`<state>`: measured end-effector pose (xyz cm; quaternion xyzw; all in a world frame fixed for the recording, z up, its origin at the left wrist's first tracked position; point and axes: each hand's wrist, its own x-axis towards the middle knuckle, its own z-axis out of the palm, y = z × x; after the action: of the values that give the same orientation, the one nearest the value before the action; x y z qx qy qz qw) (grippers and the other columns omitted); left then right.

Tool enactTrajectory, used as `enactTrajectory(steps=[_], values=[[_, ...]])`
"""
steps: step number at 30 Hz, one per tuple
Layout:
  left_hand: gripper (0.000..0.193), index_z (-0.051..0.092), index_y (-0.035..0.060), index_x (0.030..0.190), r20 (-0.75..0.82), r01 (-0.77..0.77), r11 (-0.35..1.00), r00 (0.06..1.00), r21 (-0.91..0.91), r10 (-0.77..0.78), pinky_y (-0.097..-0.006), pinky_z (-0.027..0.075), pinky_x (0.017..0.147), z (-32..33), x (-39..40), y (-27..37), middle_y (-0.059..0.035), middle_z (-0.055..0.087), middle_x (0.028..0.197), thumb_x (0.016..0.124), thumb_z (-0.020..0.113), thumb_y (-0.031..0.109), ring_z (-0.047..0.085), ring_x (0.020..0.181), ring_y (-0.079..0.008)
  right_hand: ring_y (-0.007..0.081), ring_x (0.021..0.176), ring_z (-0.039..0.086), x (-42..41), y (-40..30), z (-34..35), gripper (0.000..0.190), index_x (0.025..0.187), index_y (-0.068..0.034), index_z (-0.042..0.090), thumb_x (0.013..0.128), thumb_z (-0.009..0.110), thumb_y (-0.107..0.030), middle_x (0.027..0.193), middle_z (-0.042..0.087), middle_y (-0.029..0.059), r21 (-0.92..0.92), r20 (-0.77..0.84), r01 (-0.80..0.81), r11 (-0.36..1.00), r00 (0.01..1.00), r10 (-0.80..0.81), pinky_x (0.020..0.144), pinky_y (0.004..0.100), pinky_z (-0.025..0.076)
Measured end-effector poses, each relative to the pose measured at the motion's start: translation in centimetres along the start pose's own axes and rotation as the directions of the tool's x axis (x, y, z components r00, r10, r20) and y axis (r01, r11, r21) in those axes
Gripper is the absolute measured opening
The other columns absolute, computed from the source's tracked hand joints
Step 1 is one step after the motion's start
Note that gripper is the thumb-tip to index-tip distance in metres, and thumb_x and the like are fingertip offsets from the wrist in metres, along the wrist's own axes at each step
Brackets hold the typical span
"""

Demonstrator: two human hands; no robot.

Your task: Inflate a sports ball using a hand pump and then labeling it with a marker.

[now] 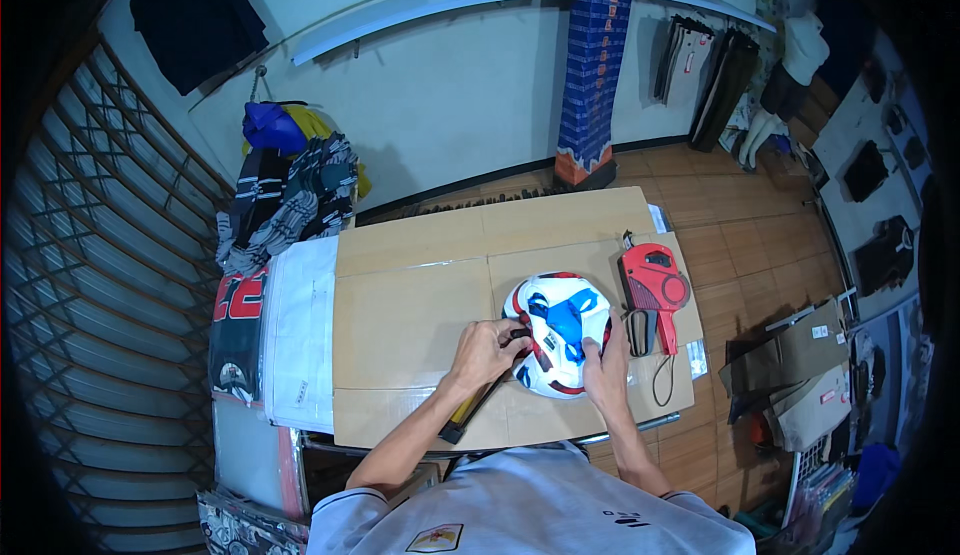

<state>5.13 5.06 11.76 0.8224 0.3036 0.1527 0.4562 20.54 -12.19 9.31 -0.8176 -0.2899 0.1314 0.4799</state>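
Observation:
A white soccer ball [559,376] with red, blue and black patches rests on the cardboard-covered table [412,315] before me. My right hand [606,364] grips the ball's right side, its thumb lying over the top. At the left edge of the ball, the fingers of my left hand [484,352] pinch a small dark item [517,334], too small to identify. Below my left wrist lies a yellow and black tool [469,411], partly hidden by the forearm. A red price label gun [654,285] lies right of the ball, beside a grey and black looped item [641,332].
A thin dark cord loop [663,381] lies near the table's right edge. White plastic-wrapped packages [301,345] and a dark jersey [238,337] lie on the left, with piled clothing [292,187] behind. A blue pillar [589,75] stands beyond the table; hanging garments [787,364] are at right.

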Motion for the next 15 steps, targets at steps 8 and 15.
enactTrajectory(steps=[8,15], values=[[0.038,0.075,-0.0024,0.115,-0.064,0.036,0.981,0.997,-0.192,-0.049,-0.0361,0.061,0.076,-0.1,-1.4,-2.6,-0.0181,0.079,0.096,0.088,0.083,0.024,0.078,0.082,-0.0268,0.0478,0.138,0.043,-0.2,-0.1,0.9,0.067,0.154,0.006,0.037,0.094,0.06,-0.015,0.145,0.044,0.0353,0.053,-0.124,0.112,0.992,0.987,-0.105,0.117,0.0532,0.033],[0.052,0.063,-0.0018,0.134,-0.361,0.066,0.989,0.926,-0.131,-0.109,-0.0414,0.059,0.09,-1.0,-7.3,-4.8,-0.0252,0.071,0.119,0.09,0.081,0.021,0.073,0.107,-0.0352,0.0534,0.147,0.027,-3.0,0.5,0.7,0.111,0.159,0.0,0.029,0.075,0.089,-0.041,0.158,0.025,0.0378,0.064,-0.16,0.401,0.914,0.908,-0.387,0.119,0.0627,0.025]])
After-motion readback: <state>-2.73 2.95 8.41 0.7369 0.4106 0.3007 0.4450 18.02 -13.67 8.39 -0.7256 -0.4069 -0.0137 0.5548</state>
